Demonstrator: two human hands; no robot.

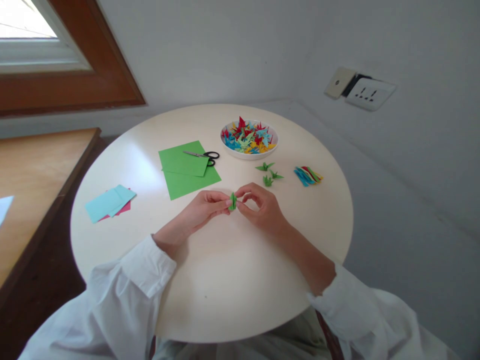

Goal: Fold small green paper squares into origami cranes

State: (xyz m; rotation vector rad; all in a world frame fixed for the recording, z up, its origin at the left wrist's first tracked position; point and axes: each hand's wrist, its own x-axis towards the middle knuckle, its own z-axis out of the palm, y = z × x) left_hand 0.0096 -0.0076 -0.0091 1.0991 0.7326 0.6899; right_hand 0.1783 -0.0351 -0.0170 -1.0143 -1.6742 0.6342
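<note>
A small folded green paper piece (233, 201) is pinched between both hands just above the round cream table (210, 280). My left hand (204, 207) grips its left side with closed fingertips. My right hand (258, 206) pinches its right side, fingers curled. Beyond the hands lie three small green folded paper figures (269, 173). Green paper sheets (187, 171) lie to the far left of the hands, with black-handled scissors (204, 155) on top.
A white bowl (249, 151) full of several coloured folded figures stands at the back. A bundle of coloured folded strips (308, 175) lies to the right. Light blue and pink sheets (109, 202) rest at the left. A wooden desk (33, 185) adjoins the table's left side.
</note>
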